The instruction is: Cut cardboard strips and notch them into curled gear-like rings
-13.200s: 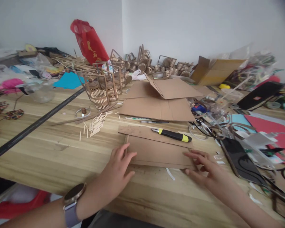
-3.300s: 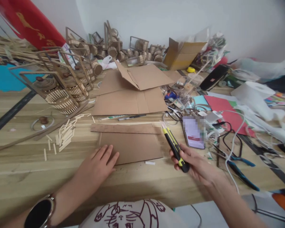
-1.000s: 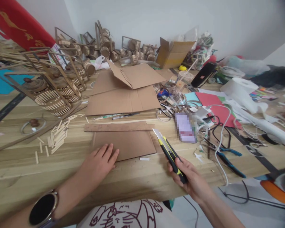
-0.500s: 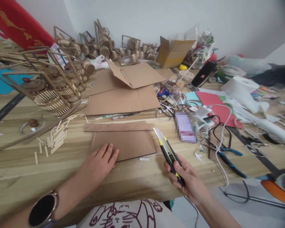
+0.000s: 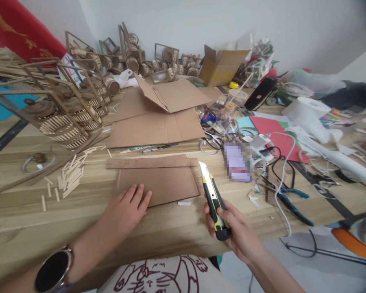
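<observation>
My right hand point(image 5: 228, 226) grips a black and yellow utility knife point(image 5: 214, 201), its blade out and pointing away from me. The blade tip is just right of a narrow brown strip point(image 5: 152, 162), which lies along the far edge of a small cardboard sheet point(image 5: 167, 181). Flat on the sheet's near left corner rests my left hand point(image 5: 132, 205), fingers stretched out. A small white piece point(image 5: 184, 203) lies by the sheet's near edge.
Larger folded cardboard point(image 5: 158, 126) and pens point(image 5: 160, 148) lie beyond the sheet. Small wooden sticks point(image 5: 71, 175) and bamboo lanterns point(image 5: 61, 122) are on the left. To the right are a phone point(image 5: 237, 162), blue-handled pliers point(image 5: 295, 209), a white cable point(image 5: 282, 183) and red paper point(image 5: 277, 138).
My right hand has shifted slightly left and turned the utility knife, so more of its flat side shows. My left hand stays on the cardboard sheet.
</observation>
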The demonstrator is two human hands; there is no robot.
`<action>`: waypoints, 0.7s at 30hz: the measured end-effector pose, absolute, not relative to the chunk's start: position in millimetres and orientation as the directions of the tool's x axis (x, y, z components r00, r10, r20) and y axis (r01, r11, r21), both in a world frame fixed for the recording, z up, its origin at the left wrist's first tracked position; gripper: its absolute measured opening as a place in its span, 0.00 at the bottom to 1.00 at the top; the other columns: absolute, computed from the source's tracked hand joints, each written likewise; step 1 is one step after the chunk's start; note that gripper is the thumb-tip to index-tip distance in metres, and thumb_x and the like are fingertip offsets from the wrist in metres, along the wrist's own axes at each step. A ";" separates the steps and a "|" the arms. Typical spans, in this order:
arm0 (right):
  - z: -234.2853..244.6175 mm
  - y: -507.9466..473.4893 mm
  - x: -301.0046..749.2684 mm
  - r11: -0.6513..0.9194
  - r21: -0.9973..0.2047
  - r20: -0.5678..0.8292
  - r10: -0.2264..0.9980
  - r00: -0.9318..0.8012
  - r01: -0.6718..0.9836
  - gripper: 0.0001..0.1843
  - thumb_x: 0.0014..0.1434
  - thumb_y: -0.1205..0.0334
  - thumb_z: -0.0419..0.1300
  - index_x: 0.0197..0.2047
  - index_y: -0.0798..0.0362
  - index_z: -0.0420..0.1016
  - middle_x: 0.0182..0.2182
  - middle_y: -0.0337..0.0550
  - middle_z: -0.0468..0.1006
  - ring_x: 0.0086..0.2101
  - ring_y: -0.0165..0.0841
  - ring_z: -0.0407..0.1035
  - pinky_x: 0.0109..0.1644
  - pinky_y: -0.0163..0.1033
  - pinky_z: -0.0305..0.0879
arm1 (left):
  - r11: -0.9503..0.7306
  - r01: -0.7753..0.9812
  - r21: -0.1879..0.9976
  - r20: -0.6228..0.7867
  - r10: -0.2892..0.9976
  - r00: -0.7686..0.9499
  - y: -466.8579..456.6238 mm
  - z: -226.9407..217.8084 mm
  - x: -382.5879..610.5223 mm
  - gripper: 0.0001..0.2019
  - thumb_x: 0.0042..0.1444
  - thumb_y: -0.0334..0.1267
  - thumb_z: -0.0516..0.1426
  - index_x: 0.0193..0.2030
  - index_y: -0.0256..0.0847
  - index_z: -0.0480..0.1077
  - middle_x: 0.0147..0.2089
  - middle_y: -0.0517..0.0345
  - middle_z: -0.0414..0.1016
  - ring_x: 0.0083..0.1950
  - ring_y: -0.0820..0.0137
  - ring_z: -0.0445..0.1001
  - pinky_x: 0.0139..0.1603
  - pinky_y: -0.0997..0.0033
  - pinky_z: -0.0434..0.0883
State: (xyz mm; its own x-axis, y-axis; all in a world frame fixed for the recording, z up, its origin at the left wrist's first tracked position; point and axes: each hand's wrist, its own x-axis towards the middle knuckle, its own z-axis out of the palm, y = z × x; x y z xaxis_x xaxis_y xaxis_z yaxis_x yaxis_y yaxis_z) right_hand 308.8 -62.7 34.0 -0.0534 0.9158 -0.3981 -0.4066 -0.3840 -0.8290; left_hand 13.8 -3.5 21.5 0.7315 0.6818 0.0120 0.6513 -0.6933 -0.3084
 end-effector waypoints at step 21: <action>34.2 -66.2 302.6 -0.302 -0.904 -0.270 0.952 -0.143 -0.304 0.20 0.60 0.42 0.60 0.37 0.52 0.72 0.28 0.37 0.68 0.20 0.23 0.57 0.20 0.31 0.54 | -0.689 0.638 -0.343 -0.019 0.684 0.729 -4.5 23.0 13.8 0.19 0.63 0.31 0.55 0.60 0.36 0.70 0.59 0.36 0.73 0.56 0.51 0.74 0.51 0.56 0.72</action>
